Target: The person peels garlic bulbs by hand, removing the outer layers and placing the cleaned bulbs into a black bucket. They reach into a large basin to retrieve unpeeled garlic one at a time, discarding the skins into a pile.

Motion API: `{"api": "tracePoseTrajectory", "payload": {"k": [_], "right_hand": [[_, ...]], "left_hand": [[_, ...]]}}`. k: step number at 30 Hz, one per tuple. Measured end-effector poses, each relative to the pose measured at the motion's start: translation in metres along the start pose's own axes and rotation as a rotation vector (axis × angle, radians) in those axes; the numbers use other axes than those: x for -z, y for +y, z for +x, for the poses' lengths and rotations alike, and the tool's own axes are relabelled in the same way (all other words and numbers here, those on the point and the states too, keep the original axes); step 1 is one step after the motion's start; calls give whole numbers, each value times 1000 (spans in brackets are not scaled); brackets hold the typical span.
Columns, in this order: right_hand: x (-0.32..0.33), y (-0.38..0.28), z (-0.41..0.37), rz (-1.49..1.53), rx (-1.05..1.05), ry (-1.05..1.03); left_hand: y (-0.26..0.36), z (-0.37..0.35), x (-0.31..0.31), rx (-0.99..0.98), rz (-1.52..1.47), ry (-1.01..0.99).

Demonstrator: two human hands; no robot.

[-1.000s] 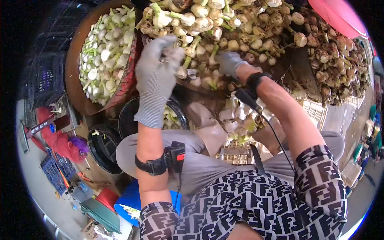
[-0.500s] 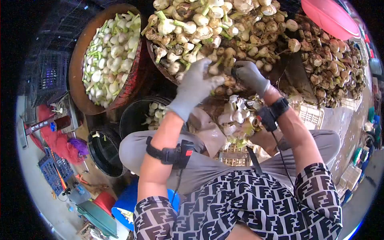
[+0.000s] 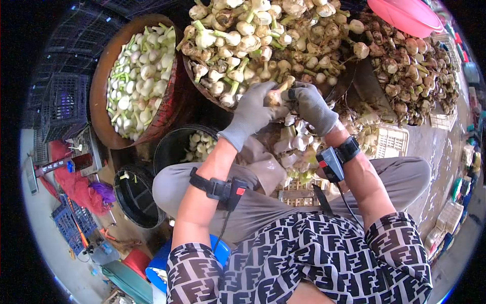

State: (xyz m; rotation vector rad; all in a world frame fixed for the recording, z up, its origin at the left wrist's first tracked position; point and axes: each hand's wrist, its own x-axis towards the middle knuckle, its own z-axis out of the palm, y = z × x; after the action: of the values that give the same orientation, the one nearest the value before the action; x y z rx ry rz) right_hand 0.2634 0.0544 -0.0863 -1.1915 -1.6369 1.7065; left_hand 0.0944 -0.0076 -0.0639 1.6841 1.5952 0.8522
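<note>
My left hand (image 3: pixel 253 109), in a grey glove, is closed around a brownish garlic bulb (image 3: pixel 275 97) with its stem pointing up and to the right. Close beside the bulb is my right hand (image 3: pixel 312 105), also gloved, its fingers curled around a small dark object (image 3: pixel 291 94) whose kind I cannot make out. Just beyond both hands lies a wide basin heaped with untrimmed garlic (image 3: pixel 248 43). Loose white peelings (image 3: pixel 293 144) pile up below the hands, between my legs.
Cleaned white garlic fills a rusty red tub (image 3: pixel 104 116) at left. Black buckets (image 3: pixel 164 147) (image 3: pixel 121 195) stand by my left knee. More dirty garlic (image 3: pixel 415 76) is heaped at right under a pink basin (image 3: pixel 407 15). A pale plastic crate (image 3: pixel 392 142) sits near my right knee.
My left hand has gone from spread fingers over the heap to gripping a garlic bulb. Both hands have come closer together, and the view has shifted slightly.
</note>
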Motion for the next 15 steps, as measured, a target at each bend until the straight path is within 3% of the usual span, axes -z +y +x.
{"api": "tracePoseTrajectory", "payload": {"k": [1, 4, 5, 8, 12, 13, 15], "right_hand": [[-1, -3, -2, 115, -42, 4], [-7, -7, -2, 279, -109, 99], [-9, -7, -3, 302, -125, 146], [-18, -5, -2, 359, -110, 266], [-22, -14, -8, 206, -26, 180], [-21, -14, -9, 283, -100, 149], [-16, -13, -10, 436, -249, 83]], "left_hand": [[-2, 1, 2, 15, -79, -25], [-5, 3, 3, 322, -814, -103], [-2, 1, 0, 530, -1166, -56], [2, 6, 2, 676, -1498, -9], [-33, 11, -22, 170, -608, 200], [-23, 5, -22, 343, -754, 251], [-22, 6, -14, 566, -1018, 152]]}}
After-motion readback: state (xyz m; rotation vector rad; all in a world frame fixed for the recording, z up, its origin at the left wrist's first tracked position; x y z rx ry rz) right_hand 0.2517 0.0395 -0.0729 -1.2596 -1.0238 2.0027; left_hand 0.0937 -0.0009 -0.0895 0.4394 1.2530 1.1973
